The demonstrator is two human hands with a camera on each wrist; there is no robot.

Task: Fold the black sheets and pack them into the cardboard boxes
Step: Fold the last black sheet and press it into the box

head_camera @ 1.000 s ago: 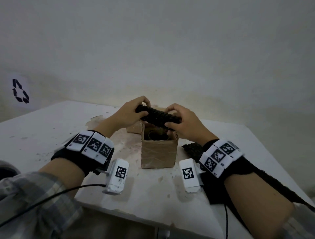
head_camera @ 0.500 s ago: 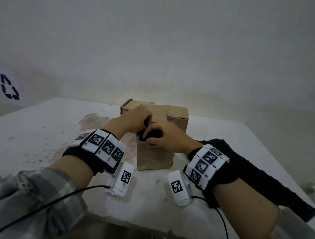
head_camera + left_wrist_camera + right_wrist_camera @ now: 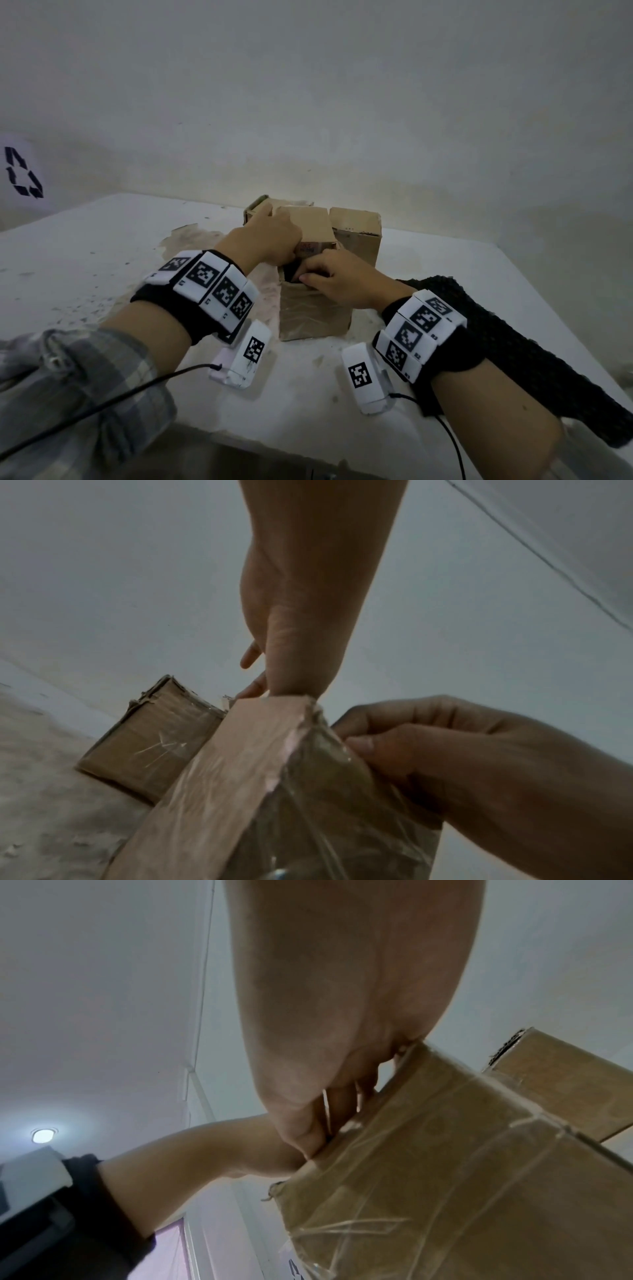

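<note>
1. A small open cardboard box (image 3: pixel 313 315) stood on the white table (image 3: pixel 102 260) just below the centre of the head frame, its walls wrapped in clear tape
2. The left hand (image 3: pixel 267 240) lay over the box's top left, fingers reaching across a raised cardboard flap (image 3: pixel 308 222); the left wrist view showed the fingers (image 3: pixel 255 688) fairly straight past the flap's edge, so the hand looked released rather than clenched, touching the flap
3. The right hand (image 3: pixel 334 277) sat at the box's near right rim with fingers curled down into the opening; in the left wrist view its thumb (image 3: pixel 363 745) pressed at the rim
4. A dark patch of folded black sheet (image 3: pixel 291 272) showed inside the box mouth under the right fingertips; whether those fingers actually pinched it could not be told
5. A second black sheet (image 3: pixel 513 346), knitted in texture, lay spread on the table at the right of the frame, partly under the right forearm
6. A larger closed cardboard box (image 3: pixel 356 233) stood just behind the small one, touching or nearly touching it, towards the upper centre
7. Both wrists wore black bands with white marker tiles (image 3: pixel 205 284), and thin black cables (image 3: pixel 102 407) ran along the lower frame
8. A recycling symbol (image 3: pixel 22 173) marked a pale surface at the far left edge
9. The left arm's checked sleeve (image 3: pixel 68 394) filled the lower left corner
</note>
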